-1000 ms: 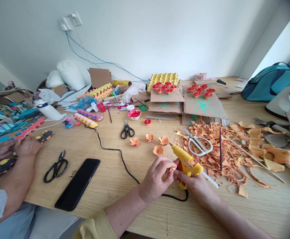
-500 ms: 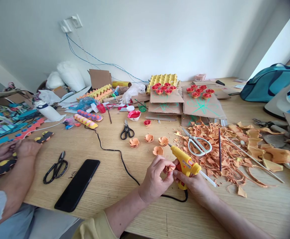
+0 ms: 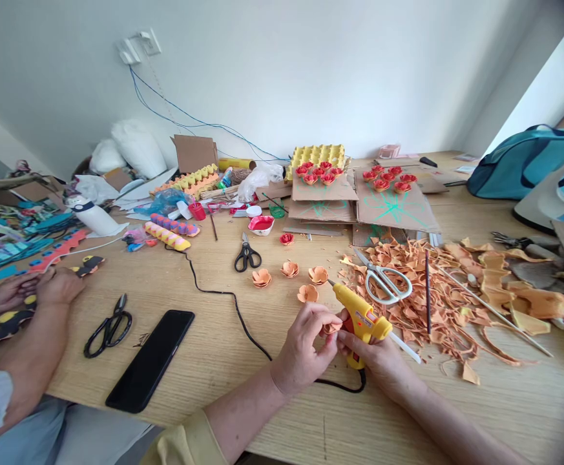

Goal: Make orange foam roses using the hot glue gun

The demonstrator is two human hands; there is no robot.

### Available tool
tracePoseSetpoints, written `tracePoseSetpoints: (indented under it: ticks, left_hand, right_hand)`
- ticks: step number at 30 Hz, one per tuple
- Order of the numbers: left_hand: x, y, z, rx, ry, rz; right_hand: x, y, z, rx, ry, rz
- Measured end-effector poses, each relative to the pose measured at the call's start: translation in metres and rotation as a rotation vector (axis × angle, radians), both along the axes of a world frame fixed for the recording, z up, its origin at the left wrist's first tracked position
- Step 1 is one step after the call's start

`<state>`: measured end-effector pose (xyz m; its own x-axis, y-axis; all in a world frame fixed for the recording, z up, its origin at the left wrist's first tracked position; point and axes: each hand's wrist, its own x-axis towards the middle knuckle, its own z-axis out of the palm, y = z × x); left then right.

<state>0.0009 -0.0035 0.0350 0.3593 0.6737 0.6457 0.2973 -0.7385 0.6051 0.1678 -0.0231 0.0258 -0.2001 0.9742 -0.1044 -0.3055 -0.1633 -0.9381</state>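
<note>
My left hand [image 3: 305,345] pinches a small orange paper flower piece [image 3: 331,328], fingers curled round it. My right hand [image 3: 377,359] grips a yellow glue gun [image 3: 358,312] whose nozzle points up and to the left; its fingers also touch the orange piece. A black cord [image 3: 243,323] runs from the gun across the wooden table [image 3: 223,361]. Several finished orange paper flowers [image 3: 290,268] lie just beyond my hands.
A heap of orange paper scraps [image 3: 451,303] with white-handled scissors [image 3: 383,281] lies at the right. Black scissors [image 3: 247,253], a second black pair [image 3: 110,326] and a black phone [image 3: 150,358] lie left. Red flowers sit on cardboard [image 3: 393,206]. Another person's hands [image 3: 44,290] work at far left.
My hands and the glue gun stay almost still, shifting only slightly. The other person's hands at the left have moved a little.
</note>
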Motion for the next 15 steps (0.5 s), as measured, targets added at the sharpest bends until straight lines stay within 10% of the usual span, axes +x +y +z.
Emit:
tracePoseSetpoints:
  ticks: [15]
  left_hand:
    - [-0.0012,-0.0009,0.0025,0.06,0.034,0.002]
  right_hand:
    - [-0.0009,0.0,0.0027,-0.009,-0.003,-0.028]
